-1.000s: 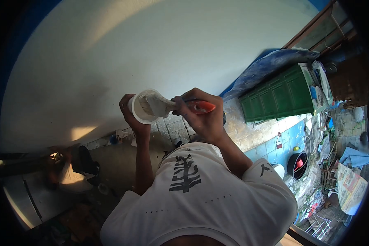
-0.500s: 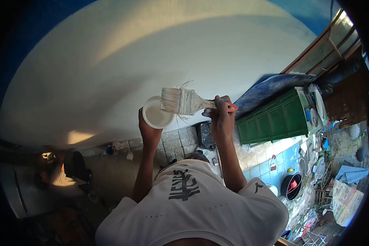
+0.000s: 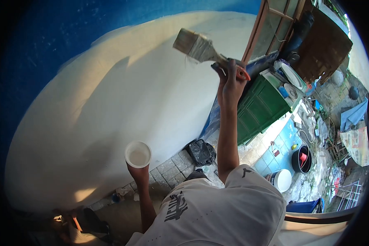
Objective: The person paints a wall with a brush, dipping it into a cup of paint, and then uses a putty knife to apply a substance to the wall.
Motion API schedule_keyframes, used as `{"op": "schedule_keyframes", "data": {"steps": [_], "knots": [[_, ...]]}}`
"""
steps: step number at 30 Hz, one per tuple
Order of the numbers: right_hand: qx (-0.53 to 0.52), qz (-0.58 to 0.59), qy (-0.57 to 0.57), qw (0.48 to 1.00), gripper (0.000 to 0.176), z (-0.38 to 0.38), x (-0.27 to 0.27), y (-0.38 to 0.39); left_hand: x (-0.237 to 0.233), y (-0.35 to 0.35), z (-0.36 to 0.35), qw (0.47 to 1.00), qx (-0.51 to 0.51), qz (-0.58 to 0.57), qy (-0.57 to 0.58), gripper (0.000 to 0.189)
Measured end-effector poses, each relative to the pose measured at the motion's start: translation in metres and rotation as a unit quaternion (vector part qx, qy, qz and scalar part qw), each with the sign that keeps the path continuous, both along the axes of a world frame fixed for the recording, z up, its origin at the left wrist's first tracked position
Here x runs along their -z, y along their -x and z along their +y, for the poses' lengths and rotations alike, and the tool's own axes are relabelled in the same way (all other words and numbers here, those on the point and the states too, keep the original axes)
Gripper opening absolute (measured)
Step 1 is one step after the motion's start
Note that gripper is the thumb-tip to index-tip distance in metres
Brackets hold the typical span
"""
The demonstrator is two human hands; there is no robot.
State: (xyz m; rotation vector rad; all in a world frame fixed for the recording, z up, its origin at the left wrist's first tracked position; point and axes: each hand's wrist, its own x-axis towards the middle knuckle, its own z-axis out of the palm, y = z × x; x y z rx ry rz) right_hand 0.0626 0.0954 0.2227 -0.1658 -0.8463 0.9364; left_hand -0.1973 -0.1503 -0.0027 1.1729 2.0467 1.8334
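Observation:
My right hand is closed round the handle of a wide paintbrush, its bristles coated pale and pointing up and left. The brush is raised in front of the wall, whose large white patch is bordered by blue paint. Lower down, my left hand grips a white cup from below, its open top facing me. Pale white paint shows inside the cup. The fingers of my left hand are mostly hidden behind the cup.
A green cabinet stands right of my right forearm, under a brown-framed window. On the ground lie a black plastic bag, a white bucket and a black tub with a red dipper. Clutter fills the far right.
My right hand has lifted the brush away from the cup, up toward the top of the white patch. My left hand with the cup now sits lower and further left in view.

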Motion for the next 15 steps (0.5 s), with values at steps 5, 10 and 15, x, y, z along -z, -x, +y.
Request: {"op": "schedule_keyframes", "data": {"steps": [5,10,15], "knots": [[0.058,-0.004,-0.042,0.997,0.018,0.016,-0.024,-0.01,-0.002,-0.003,0.003,1.0,-0.009,0.002,0.016,0.063],[-0.014,-0.093,-0.06,0.994,0.018,0.005,-0.026,0.03,0.002,-0.011,0.018,0.999,0.012,0.023,0.023,0.063],[0.004,-0.105,-0.062,0.993,0.02,0.018,-0.023,0.027,0.0,-0.023,0.035,0.999,0.016,0.04,0.028,0.063]]}}
